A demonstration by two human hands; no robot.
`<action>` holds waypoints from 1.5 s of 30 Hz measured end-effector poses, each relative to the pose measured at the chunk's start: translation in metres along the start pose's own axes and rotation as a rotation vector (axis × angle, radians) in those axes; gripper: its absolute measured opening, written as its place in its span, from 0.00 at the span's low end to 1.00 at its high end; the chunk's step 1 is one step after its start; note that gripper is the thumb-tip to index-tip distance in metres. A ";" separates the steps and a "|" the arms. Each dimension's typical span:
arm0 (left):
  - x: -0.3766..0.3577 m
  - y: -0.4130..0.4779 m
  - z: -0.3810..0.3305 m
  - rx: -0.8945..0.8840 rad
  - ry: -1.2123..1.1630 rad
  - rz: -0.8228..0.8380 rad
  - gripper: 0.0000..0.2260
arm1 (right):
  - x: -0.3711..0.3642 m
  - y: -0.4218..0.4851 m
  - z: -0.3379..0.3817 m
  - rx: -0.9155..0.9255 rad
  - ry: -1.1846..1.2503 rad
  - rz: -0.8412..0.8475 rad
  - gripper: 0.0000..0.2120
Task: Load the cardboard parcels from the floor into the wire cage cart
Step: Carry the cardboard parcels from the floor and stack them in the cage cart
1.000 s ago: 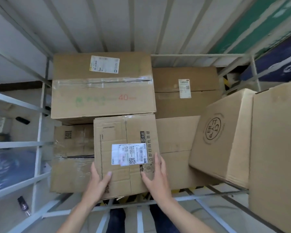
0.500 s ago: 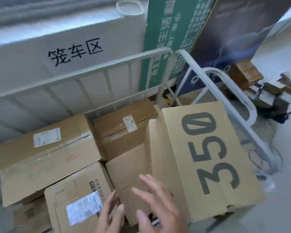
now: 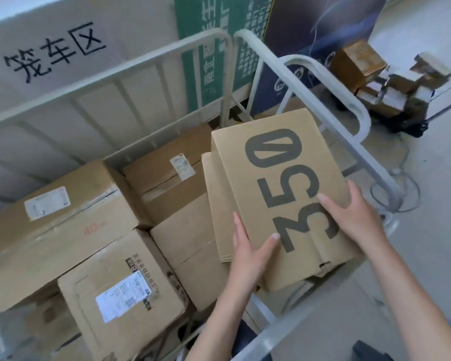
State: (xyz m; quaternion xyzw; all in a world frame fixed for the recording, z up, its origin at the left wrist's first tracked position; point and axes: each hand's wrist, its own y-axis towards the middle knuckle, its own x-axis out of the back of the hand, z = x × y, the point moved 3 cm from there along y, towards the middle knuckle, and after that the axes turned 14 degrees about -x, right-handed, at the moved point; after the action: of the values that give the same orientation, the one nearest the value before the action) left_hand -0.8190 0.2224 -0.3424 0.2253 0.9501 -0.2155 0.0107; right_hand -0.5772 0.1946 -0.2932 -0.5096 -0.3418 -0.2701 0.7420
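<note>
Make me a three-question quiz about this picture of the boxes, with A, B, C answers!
1. Where is the 350 box?
A. on the floor
B. at the right side of the cage cart
C. on a shelf

2. What colour are its numbers?
A. dark grey
B. red
C. green

3. What are the hands doing?
A. both touch the 350 box
B. both hang free
C. one holds a phone

Answers: B, it leans by the cart's right rail. A, dark print. A, left hand and right hand rest on it.

Both hands are gripping the "350" box (image 3: 284,194): the left hand (image 3: 250,252) is holding its near left edge, the right hand (image 3: 354,217) its right side. It is leaning tilted among parcels inside the wire cage cart (image 3: 305,82).
</note>
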 end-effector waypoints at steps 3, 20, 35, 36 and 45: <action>0.026 -0.012 0.007 -0.042 0.015 -0.086 0.43 | -0.012 -0.030 0.002 0.038 0.071 -0.019 0.35; 0.234 -0.184 -0.012 -0.030 0.122 -0.655 0.38 | -0.170 -0.217 0.064 0.302 0.106 0.293 0.41; 0.210 -0.065 0.076 0.171 0.083 -0.554 0.34 | -0.244 -0.074 0.070 0.276 -0.186 0.373 0.42; 0.201 -0.058 0.082 0.182 0.083 -0.541 0.35 | -0.240 -0.064 0.062 0.254 -0.187 0.339 0.42; 0.135 -0.019 0.135 0.283 -0.077 -0.412 0.39 | -0.235 0.027 0.037 0.196 -0.262 0.263 0.40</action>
State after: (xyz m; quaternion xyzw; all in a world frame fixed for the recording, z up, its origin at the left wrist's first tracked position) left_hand -0.9585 0.2083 -0.4730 0.0179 0.9352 -0.3525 -0.0289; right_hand -0.7110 0.2504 -0.4836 -0.5059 -0.3906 -0.0681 0.7661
